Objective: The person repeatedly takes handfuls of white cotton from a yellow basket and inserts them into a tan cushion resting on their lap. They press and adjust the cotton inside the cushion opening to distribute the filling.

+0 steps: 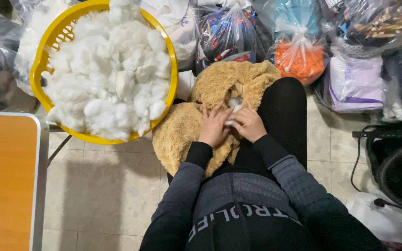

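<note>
Right hand (249, 124) pinches white fluffy stuffing (235, 104) at the tan plush toy skin's (219, 83) opening; left hand (214, 126) lies flat, fingers open. Feed small tufts, spreading evenly.

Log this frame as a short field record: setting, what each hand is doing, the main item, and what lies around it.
Setting: person seated, seen from above, tiled floor
Main item: tan plush toy skin on the lap
Left hand: flat on the plush, beside its opening
Right hand: grip shut on a white stuffing tuft at the opening
Left side: yellow basket heaped with white stuffing; orange table
Behind: clear plastic bags of mixed goods
</note>
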